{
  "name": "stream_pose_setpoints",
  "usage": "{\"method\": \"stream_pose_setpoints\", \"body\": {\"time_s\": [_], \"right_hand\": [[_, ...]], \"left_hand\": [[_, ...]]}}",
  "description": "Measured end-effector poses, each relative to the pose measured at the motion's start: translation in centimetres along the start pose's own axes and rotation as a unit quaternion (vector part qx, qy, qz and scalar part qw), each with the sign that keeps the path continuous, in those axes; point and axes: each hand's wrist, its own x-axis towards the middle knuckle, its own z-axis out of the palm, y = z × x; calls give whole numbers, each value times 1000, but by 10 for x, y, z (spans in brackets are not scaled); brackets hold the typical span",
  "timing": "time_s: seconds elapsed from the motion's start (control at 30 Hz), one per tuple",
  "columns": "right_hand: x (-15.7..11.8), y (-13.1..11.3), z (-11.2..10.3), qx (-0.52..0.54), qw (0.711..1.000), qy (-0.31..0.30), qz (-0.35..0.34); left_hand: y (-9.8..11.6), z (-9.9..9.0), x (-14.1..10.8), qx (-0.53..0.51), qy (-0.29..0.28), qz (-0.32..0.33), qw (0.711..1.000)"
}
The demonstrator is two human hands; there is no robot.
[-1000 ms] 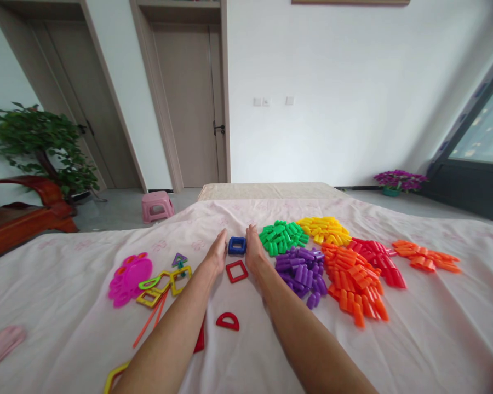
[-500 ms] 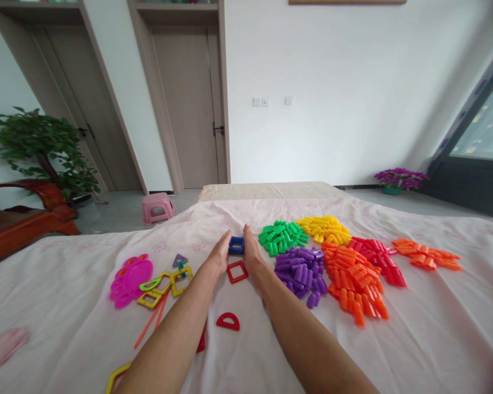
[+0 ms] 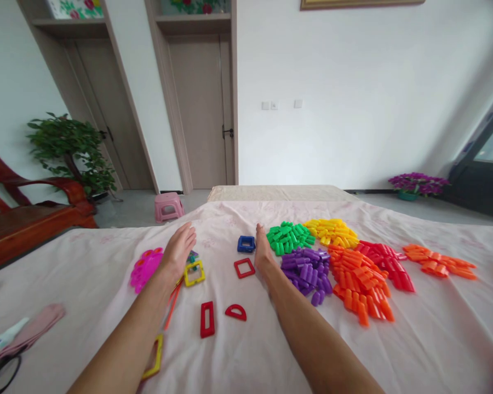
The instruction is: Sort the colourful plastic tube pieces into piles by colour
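Blue square frame [image 3: 245, 250] on the worktop [image 3: 263, 355]: had right hand [image 3: 263, 249] just beside it, touch uncertain, and left hand [image 3: 178, 251] well to its left, near a yellow square frame [image 3: 195, 282]. Held nothing visible in either flat, open grip. Seemed between grasps; to pick up blue, needed fingertips on opposite sides.

Magnetic tile frames, loose: 1 blue square frame [image 3: 246, 237] (maybe a stack, can't tell), 1 red square frame [image 3: 236, 268], 1 red rectangle frame [image 3: 202, 319], 1 red half-round frame [image 3: 241, 317]. Yellow frames [image 3: 202, 272]: at least 2, others possibly covered. Plastic-piece piles: 6 total. 1 green pile [image 3: 290, 238], 1 yellow pile [image 3: 332, 233], 1 purple pile [image 3: 306, 272], 1 red pile [image 3: 388, 264], 2 orange piles [image 3: 359, 279]. Pieces per pile: too jumbled to count. 1 pink stool [image 3: 169, 201], 2 doors [image 3: 199, 104], 3 wall plates [image 3: 298, 103], 2 potted plants [image 3: 66, 142].
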Motion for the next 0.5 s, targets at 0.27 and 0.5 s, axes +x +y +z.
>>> {"method": "stream_pose_setpoints", "body": {"time_s": [0.27, 0.5], "right_hand": [[-9, -10, -8, 36, 995, 44, -79], [-44, -32, 11, -55, 980, -97, -166]], "left_hand": [[-12, -111, -2, 29, 243, 112, 963], [-56, -154, -3, 137, 295, 141, 935]]}}
